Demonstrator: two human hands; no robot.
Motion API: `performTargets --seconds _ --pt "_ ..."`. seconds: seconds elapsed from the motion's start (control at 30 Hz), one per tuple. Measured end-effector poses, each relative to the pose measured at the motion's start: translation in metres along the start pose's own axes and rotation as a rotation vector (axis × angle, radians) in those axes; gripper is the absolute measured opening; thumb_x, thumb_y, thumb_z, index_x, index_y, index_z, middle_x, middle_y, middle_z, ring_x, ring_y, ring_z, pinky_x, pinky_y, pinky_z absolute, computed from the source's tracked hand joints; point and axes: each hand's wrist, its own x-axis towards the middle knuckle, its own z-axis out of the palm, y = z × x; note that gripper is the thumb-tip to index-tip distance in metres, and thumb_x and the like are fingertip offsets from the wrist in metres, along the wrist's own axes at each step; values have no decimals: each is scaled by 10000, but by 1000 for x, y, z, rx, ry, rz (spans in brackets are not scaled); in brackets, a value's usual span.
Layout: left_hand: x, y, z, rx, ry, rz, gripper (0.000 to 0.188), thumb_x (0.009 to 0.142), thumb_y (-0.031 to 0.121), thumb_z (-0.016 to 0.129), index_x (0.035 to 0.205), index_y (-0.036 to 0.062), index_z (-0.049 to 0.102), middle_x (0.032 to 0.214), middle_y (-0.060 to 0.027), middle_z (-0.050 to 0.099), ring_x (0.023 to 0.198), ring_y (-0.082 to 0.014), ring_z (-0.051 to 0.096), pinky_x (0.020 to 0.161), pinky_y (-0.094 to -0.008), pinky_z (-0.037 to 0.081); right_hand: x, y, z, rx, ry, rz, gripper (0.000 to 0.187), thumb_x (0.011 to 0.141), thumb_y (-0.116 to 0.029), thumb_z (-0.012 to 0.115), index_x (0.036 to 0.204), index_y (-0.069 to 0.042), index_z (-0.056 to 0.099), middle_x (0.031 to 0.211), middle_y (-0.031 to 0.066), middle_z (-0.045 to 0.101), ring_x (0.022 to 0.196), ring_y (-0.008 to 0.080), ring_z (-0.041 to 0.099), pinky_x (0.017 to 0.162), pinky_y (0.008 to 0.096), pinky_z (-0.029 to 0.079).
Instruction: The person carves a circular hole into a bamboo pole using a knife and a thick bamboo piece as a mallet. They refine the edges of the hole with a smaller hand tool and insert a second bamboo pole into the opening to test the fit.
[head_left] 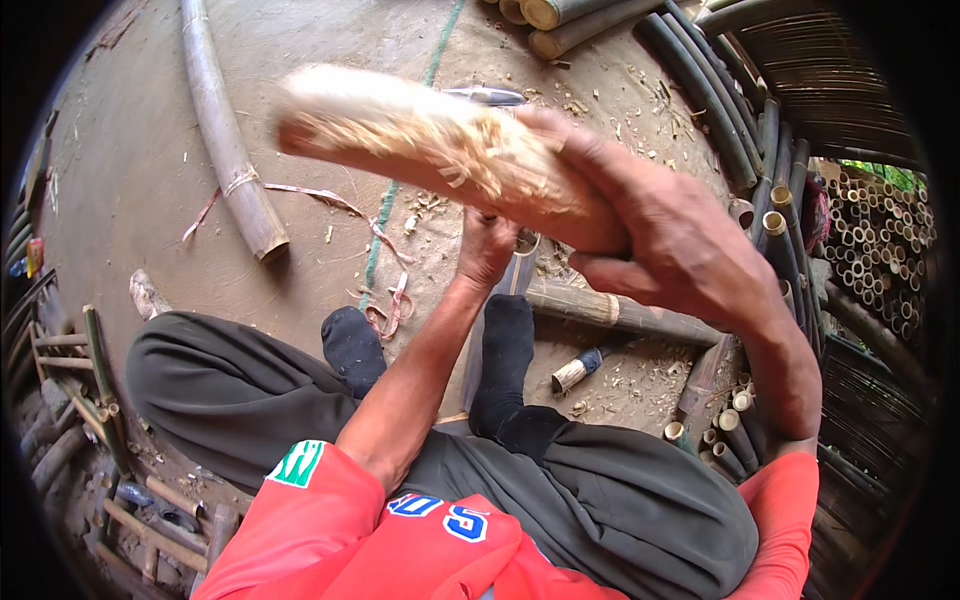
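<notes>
A thick, pale wooden block with a shaggy, splintered face (pixel 430 135), blurred, is held up above the floor (pixel 300 270), its end clamped in the right hand (pixel 680 225). Below it, the left hand (pixel 487 250) is folded into a fist; whether anything is gripped in it cannot be told, since it is partly covered by the block. A thin, dark, blade-like object (pixel 487 95) is partly hidden behind the block. Near the feet in dark socks (pixel 507 345), a thick brown bamboo pole (pixel 640 315) and a short round piece with a pale end (pixel 572 375) are seen among pale shavings (pixel 630 400). Toward the floor's left side, a long grey-brown bamboo pole (pixel 225 120) is laid. At the floor's far edge, thick bamboo lengths (pixel 590 35) are piled; beyond its right edge, many cut bamboo tubes (pixel 875 250) are stacked.
</notes>
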Motion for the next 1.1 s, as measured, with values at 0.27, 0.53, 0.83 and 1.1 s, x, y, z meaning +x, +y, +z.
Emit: performTargets --seconds 0.27,0.53,0.83,1.1 --pt "3 14 14 -311 13 48 299 979 84 752 1267 12 710 1097 -73 777 1043 -150 700 937 -326 562 -9 -17 -17 -32 31 58 1073 763 -70 821 1688 -306 330 1141 180 690 1005 388 725 913 474 595" --pt "6 19 34 -295 -22 130 99 945 76 778 1027 19 773 920 -53 790 875 -122 720 782 -341 587 -22 4 7 -24 -84 298 1045 752 -109 814 1674 -247 343 1410 227 639 1222 425 687 1085 482 538" --pt "16 23 55 -183 6 276 102 962 103 732 1017 19 751 925 -87 765 895 -226 724 830 -381 578 -44 -6 26 -23 -80 406 1013 768 -139 798 1666 -244 342 1326 251 644 1176 473 674 1045 510 545" --pt "35 2 29 -772 364 -19 90 1011 113 696 1042 40 655 944 -18 703 824 -84 620 720 -292 509 -38 -7 13 240 148 294 1014 768 -97 810 1668 -192 355 1475 262 600 1304 449 638 1092 462 516"
